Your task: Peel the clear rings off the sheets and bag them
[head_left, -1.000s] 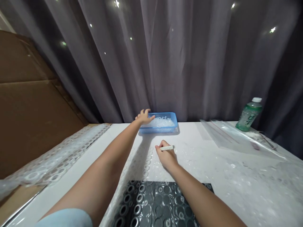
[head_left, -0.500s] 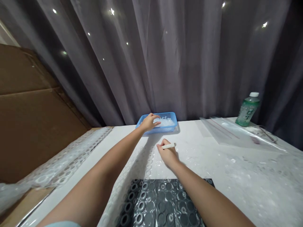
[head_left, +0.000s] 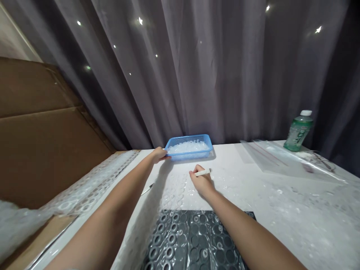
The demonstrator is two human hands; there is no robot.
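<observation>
A brown cardboard box [head_left: 42, 142] stands at the far left, with a strip of clear film punched with rings [head_left: 84, 187] draped from it onto the white table [head_left: 281, 210]. The person's left hand [head_left: 159, 154] reaches across the table to the near left corner of a blue plastic basket [head_left: 189, 147], fingers curled around its rim in a grip; the basket sits at the table's back edge against a grey curtain [head_left: 197, 75] and holds a heap of small clear plastic pieces [head_left: 187, 146]. Just in front of the basket, the right hand [head_left: 201, 182] rests on the ring-punched film, its fingers pinched closed on a thin white stick-like tool [head_left: 203, 173] that points right. Nearer the camera, between the two forearms, lies a dark sheet [head_left: 191, 243] covered by the same ring pattern. To the right, flat clear plastic bags [head_left: 281, 159] lie on the table, and beyond them a green bottle with a white cap [head_left: 298, 131] stands upright near the far right corner.
</observation>
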